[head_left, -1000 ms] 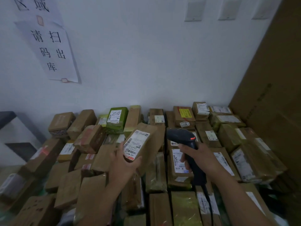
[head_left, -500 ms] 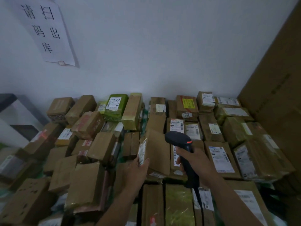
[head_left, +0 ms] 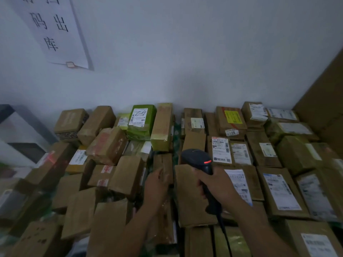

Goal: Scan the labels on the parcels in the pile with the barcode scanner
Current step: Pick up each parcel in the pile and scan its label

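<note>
— What is the right hand [head_left: 216, 184] doing?
— Its fingers are wrapped tight around the handle of the black barcode scanner [head_left: 201, 166], held above the pile of brown cardboard parcels [head_left: 193, 199] by the white wall [head_left: 185, 52].
— And the left hand [head_left: 156, 186]?
— It reaches down between two brown boxes, fingers curled loosely — holding nothing I can see.

A white paper sign [head_left: 53, 30] on the wall, far up-left of the left grip [head_left: 156, 184], is showing 码, 出 and 库. Beyond the right grip [head_left: 216, 184], a small sticker [head_left: 232, 132] on a brown parcel [head_left: 231, 120] is reading 561 upside down.
</note>
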### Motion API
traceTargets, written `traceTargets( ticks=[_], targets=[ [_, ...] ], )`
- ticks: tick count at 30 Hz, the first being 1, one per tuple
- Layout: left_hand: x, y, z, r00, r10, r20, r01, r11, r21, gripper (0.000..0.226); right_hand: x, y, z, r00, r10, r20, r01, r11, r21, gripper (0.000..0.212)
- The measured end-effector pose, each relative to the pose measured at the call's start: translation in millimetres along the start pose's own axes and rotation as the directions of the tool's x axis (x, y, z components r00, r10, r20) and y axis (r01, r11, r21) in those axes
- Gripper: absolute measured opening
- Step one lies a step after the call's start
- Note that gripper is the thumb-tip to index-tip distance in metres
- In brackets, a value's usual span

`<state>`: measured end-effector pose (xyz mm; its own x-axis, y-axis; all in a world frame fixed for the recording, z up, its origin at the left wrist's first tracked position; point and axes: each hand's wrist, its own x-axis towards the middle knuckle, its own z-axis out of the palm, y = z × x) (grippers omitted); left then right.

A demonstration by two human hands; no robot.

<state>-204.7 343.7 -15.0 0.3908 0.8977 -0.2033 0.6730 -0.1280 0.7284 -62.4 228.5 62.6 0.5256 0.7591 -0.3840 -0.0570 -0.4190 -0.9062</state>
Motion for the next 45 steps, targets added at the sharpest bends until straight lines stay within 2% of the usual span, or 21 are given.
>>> traceTargets(
  ticks=[2, 4, 8, 10, 12, 15, 19, 24, 27, 30, 33, 34, 37, 39, 41, 43, 45],
  targets=[
    [27, -10, -5, 0.998, 0.048, 0.050, -0.055, 0.985, 0.161, 0.034, 12, 6, 9, 1.000, 0.009, -0.003, -0.010, 0.995, -0.096, 0.031],
    [50, -26, 0, 0.988, 0.027, 0.152, -0.065, 0.965, 0.253, 0.040, 20, 13, 13, 0.999, 0.021, -0.037, -0.027, 0.986, -0.163, 0.029],
    [75, -49, 24, 0.952, -0.053, 0.300, -0.035, 0.959, 0.281, 0.064, 27, 19, 7, 0.981, 0.074, -0.179, -0.095, 0.990, -0.109, 0.032],
    [82, -56, 38, 0.939, -0.119, 0.322, 0.033, 0.966, 0.258, 0.087, 29, 21, 2, 0.965, 0.126, -0.230, -0.139, 0.989, -0.042, 0.033],
    [88, -59, 49, 0.930, -0.169, 0.327, 0.065, 0.950, 0.305, 0.104, 31, 21, 1, 0.958, 0.159, -0.241, -0.166, 0.986, -0.011, 0.032],
    [94, -58, 57, 0.923, -0.200, 0.329, 0.081, 0.936, 0.342, 0.115, 32, 20, 2, 0.956, 0.171, -0.238, -0.178, 0.984, -0.009, 0.030],
    [91, -54, 47, 0.942, -0.176, 0.286, 0.095, 0.956, 0.276, 0.111, 29, 15, 3, 0.963, 0.159, -0.216, -0.172, 0.984, -0.044, 0.028],
    [58, -39, 13, 0.991, -0.076, 0.110, 0.058, 0.986, 0.155, 0.092, 14, 3, -1, 0.982, 0.066, -0.175, -0.103, 0.971, -0.214, 0.031],
    [27, -22, -13, 1.000, -0.008, -0.012, 0.009, 0.997, 0.073, 0.075, -5, -10, -2, 0.984, 0.045, -0.172, -0.058, 0.995, -0.075, 0.027],
    [-12, 5, -38, 0.995, 0.026, -0.097, -0.035, 0.995, -0.095, 0.079, -28, -21, -3, 0.993, 0.044, -0.107, -0.033, 0.994, 0.102, 0.019],
    [-51, 35, -56, 0.984, 0.107, -0.142, -0.145, 0.947, -0.288, 0.085, -46, -28, -4, 0.998, 0.035, -0.059, -0.015, 0.950, 0.312, 0.015],
    [-64, 45, -61, 0.979, 0.136, -0.154, -0.184, 0.914, -0.362, 0.086, -49, -29, -5, 0.998, 0.041, -0.049, -0.017, 0.915, 0.404, 0.017],
    [-95, 70, -69, 0.973, 0.193, -0.123, -0.229, 0.814, -0.533, 0.078, -64, -31, -10, 0.998, 0.053, 0.018, -0.052, 0.784, 0.619, 0.044],
    [-110, 81, -71, 0.966, 0.254, -0.046, -0.229, 0.763, -0.605, 0.070, -75, -33, -14, 0.997, 0.028, 0.075, -0.070, 0.753, 0.654, 0.068],
    [-122, 88, -72, 0.947, 0.318, 0.047, -0.227, 0.767, -0.601, 0.066, -83, -30, -19, 0.990, -0.049, 0.128, -0.050, 0.739, 0.672, 0.088],
    [-133, 93, -72, 0.930, 0.362, 0.070, -0.268, 0.794, -0.546, 0.056, -91, -31, -23, 0.989, -0.105, 0.106, 0.004, 0.729, 0.684, 0.079],
    [-141, 96, -73, 0.936, 0.350, 0.027, -0.290, 0.814, -0.503, 0.054, -100, -34, -24, 0.990, -0.140, 0.009, 0.103, 0.767, 0.633, 0.061]
  ],
)
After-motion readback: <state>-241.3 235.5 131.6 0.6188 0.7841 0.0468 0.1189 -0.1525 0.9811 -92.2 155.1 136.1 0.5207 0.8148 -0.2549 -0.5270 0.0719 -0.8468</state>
